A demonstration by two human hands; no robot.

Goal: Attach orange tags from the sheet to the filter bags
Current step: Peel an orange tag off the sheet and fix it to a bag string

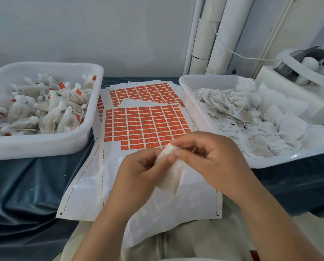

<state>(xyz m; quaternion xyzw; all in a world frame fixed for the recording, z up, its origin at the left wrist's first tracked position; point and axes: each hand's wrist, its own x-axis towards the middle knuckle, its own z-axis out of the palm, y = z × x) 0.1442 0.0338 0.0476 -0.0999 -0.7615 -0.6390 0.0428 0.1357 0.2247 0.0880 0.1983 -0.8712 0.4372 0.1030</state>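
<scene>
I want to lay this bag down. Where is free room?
Bare blue cloth lies before the left bin and the right bin; the peeled part of the sheet beside the left hand is free. Both bins are full.

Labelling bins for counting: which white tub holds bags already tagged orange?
The tub on the person's left: its bunched filter bags carry orange tags. The right tub holds flat bags, no orange showing.

Light soft, even, fairly bright, cool cast. Faint shadow under left hand (138, 174), right hand (211, 159) and filter bag (173, 176) on sheet (157, 206). Small glare on right tray (295, 156) rim; sheen on blue cloth (25, 187) folds. Detail slightly soft overall; pipes (223, 36) and left tray (44, 146) bow toward frame edges.
</scene>
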